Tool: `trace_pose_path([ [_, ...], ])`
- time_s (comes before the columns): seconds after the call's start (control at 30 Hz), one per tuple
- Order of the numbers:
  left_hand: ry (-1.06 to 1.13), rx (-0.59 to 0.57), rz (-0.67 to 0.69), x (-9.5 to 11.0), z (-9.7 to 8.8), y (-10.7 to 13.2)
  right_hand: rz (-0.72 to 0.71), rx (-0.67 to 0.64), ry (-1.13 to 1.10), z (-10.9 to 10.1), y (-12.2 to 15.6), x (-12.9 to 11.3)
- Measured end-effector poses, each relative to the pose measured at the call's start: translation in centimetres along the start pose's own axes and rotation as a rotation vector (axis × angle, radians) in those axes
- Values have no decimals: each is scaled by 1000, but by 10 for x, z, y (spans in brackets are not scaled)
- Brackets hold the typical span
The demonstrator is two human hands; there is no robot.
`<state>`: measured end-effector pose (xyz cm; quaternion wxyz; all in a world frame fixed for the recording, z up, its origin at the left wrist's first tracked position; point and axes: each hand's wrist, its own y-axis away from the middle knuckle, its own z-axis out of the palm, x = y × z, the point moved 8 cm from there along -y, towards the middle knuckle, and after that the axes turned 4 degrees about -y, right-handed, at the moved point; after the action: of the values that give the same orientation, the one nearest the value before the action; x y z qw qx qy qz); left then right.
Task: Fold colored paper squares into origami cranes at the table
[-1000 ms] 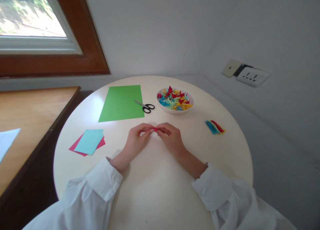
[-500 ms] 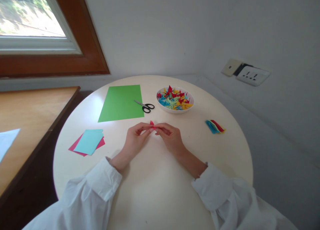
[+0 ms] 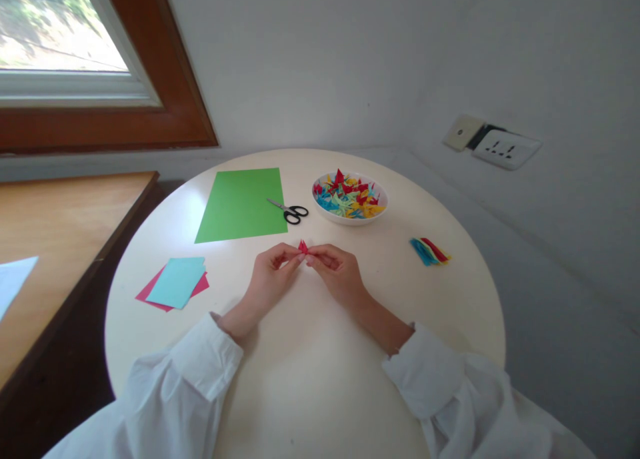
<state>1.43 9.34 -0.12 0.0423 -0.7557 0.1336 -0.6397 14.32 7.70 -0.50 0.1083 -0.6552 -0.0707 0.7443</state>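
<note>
Between my fingertips is a small folded piece of red paper [image 3: 303,247], its pointed tips facing up and away from me. My left hand [image 3: 273,270] pinches it from the left with thumb and forefinger. From the right, my right hand [image 3: 339,272] grips it the same way, other fingers curled in. The lower part of the paper is hidden by the fingers. Just beyond my hands lie black-handled scissors [image 3: 291,212], their blades resting over the edge of a green paper sheet [image 3: 240,206].
A white bowl [image 3: 345,221] full of colourful folded paper cranes stands at the back. Several folded paper strips [image 3: 430,252] lie to the right. Light blue paper [image 3: 177,282] overlaps pink paper [image 3: 150,290] on the left. The round white table [image 3: 300,379] meets the wall behind.
The red paper has turned slightly between my fingers, and its tips now show closer together. My right fingertips have shifted a little to the left. The other things stay in place.
</note>
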Motion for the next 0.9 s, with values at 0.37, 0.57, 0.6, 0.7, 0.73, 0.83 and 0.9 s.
trace_pose_path([
  [0.37,-46,-1,-26,1,1,1,25,43,68,-4,-1,2],
  [0.57,-6,-15,-25,2,3,1,68,41,36,-4,-1,5],
  [0.6,-6,-17,-26,2,3,1,73,41,28,-4,0,5],
  [0.7,-9,-25,-34,2,4,1,88,44,0,-5,-1,8],
  [0.73,-9,-29,-33,2,4,1,94,46,-14,-5,-1,9],
  [0.83,-14,-43,-22,4,5,2,112,54,-53,-5,-2,12],
  [0.9,-16,-48,-15,5,6,2,116,53,-57,-5,-2,13],
])
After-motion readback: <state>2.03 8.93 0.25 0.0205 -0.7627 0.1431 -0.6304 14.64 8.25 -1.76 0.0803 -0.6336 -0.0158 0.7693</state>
